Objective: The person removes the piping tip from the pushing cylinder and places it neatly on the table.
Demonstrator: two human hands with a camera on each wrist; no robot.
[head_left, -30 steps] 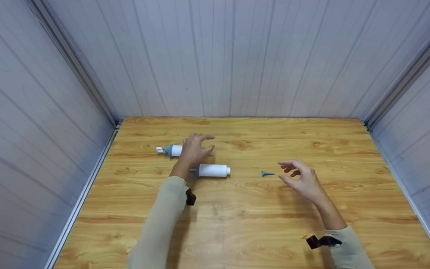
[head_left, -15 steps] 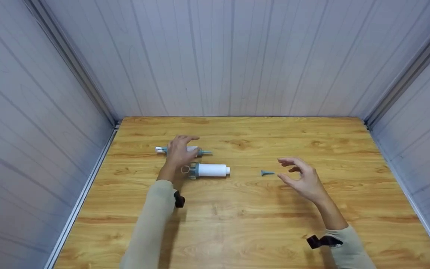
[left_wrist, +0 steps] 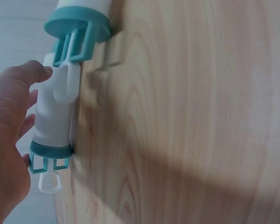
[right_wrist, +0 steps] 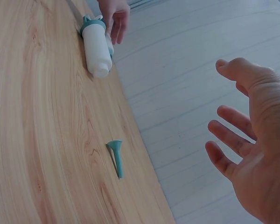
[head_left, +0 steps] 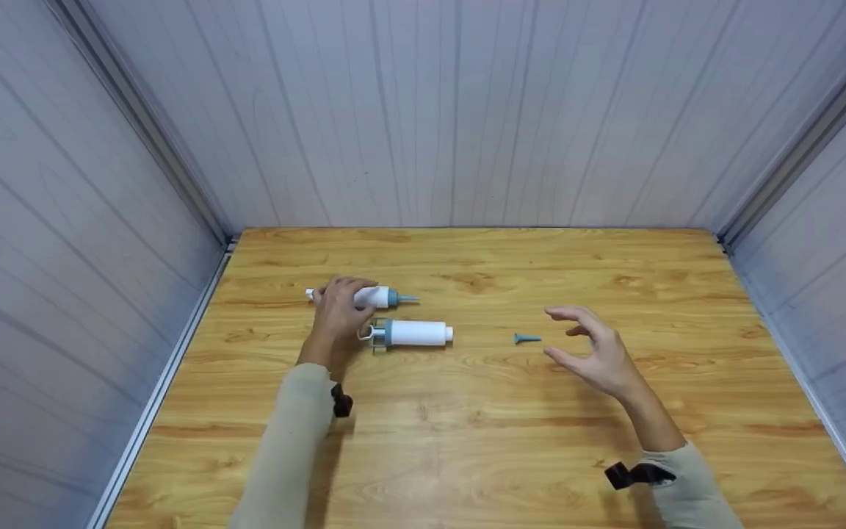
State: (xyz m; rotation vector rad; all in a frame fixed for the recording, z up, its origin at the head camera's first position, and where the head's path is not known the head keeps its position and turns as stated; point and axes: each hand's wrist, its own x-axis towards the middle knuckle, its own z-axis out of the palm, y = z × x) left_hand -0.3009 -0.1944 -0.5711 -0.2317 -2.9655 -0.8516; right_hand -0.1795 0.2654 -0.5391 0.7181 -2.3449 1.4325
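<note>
My left hand (head_left: 338,307) is over the handle end of the far syringe (head_left: 373,297), a white barrel with a teal collar and a thin teal nozzle. In the left wrist view its thumb and fingers are spread beside the white barrel (left_wrist: 53,114), without a visible grip. Nearer me lies a second syringe (head_left: 419,333), with a teal collar, a white ring handle and a bare white tip. A loose teal nozzle (head_left: 526,339), flared at one end, lies to its right. My right hand (head_left: 595,356) is just right of that nozzle, fingers loosely bent, holding nothing.
Everything lies on a wood-grain table (head_left: 467,441). Pale panelled walls (head_left: 423,110) stand at the back and on both sides. Each wrist wears a black camera mount, the right one (head_left: 636,475) near the sleeve cuff.
My left hand has moved left along the far syringe, uncovering its barrel and nozzle and the near syringe's ring handle. The right hand and the loose nozzle have stayed almost still.
</note>
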